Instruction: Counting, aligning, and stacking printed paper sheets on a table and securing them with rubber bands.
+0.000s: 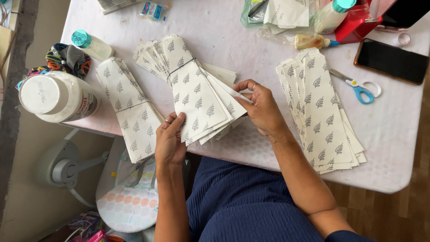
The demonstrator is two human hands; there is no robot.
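She sits at the near edge of a white table [215,27], a fanned bundle of cream paper bags [197,96] printed with small grey leaves between her hands. A dark elastic band crosses the bundle at its far end, so this batch looks already counted and bound. Her left hand [170,139] pinches the near left corner, thumb on top and fingers curled beneath. Her right hand [262,107] closes on the right edge, fingertips nipping the top few bags as if squaring them.

To the left lies another banded bundle [132,114], apparently finished, overhanging the table's near edge. To the right, a loose stack of the same bags [322,114] lies with no band that I can see; I judge that still waiting. Blue-handled scissors [360,87] lie just beyond it, and a glue bottle [313,41] and a dark phone [392,60] farther off.
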